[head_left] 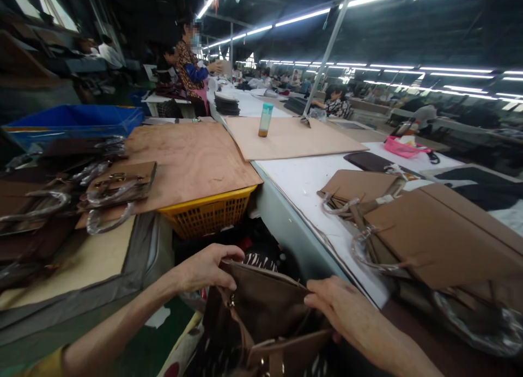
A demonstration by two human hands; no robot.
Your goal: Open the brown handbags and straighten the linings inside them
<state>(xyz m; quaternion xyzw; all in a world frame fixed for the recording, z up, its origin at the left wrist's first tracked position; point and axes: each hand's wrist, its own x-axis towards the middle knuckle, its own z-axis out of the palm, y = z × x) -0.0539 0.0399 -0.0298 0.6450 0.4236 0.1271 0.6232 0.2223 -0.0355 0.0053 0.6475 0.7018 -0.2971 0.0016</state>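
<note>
A brown handbag (pixel 261 311) sits low in front of me, its top edge turned up. My left hand (pixel 206 268) curls over the bag's upper left rim, fingers closed on it. My right hand (pixel 339 309) grips the bag's right edge, fingers folded over the rim. A strap and metal fitting (pixel 269 360) show at the bag's lower front.
Tan handbags (pixel 433 230) with plastic-wrapped handles lie on the white table (pixel 302 186) at right. Dark brown bags (pixel 81 192) are stacked at left on a plywood board (pixel 192 159) over a yellow basket (pixel 208 213). A bottle (pixel 265 120) stands further back. A person (pixel 190 72) works in the distance.
</note>
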